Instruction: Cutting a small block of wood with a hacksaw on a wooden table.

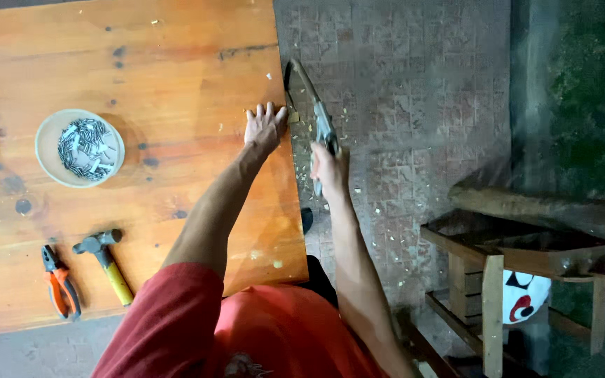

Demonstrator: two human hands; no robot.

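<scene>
My red sleeve [176, 315] is filling the bottom of the view, nearest to me, with both arms reaching out from it toward the edge of the wooden table [141, 70]. I am pressing my left hand [264, 127] flat on that edge, fingers spread wide and gripping nothing, seemingly to pin down a small pale piece of wood [293, 117] jutting off the edge just beside my fingertips. My right hand [329, 168] is hanging just off the same edge, closed around the handle of a handsaw [314, 105], whose blade is running alongside the edge and meeting the wood piece; keeping it off the table looks meant to let the blade move freely. Sawdust flecks are lying on the paved floor [400, 105] below. Back from the edge, a bowl of nails [80, 148] is sitting well apart, and a hammer [104, 262] and orange-handled pliers [59, 282] are lying nearer me.
</scene>
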